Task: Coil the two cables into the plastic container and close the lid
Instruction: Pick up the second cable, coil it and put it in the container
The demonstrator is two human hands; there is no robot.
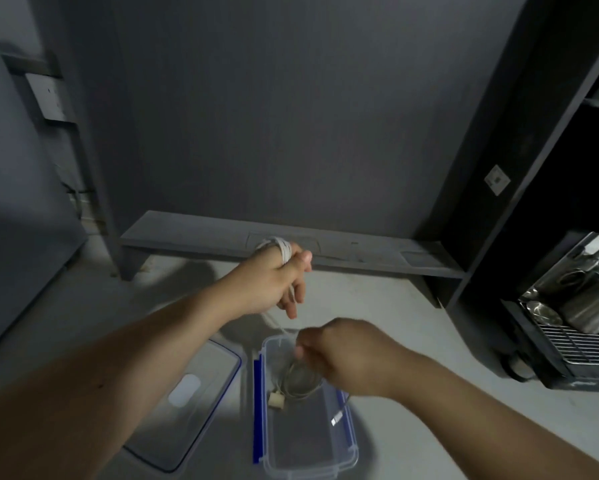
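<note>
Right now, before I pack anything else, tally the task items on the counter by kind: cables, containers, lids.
Cables: 2, the wound cable round the left hand and the coiled cable inside the container
Containers: 1, open
Lids: 1, the lid lying off, left of the container
Total: 4

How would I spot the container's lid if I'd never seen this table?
Start at the pale table. Left of the open clear container lies the lid, flat and see-through. Only it has a white patch in its middle.
</note>
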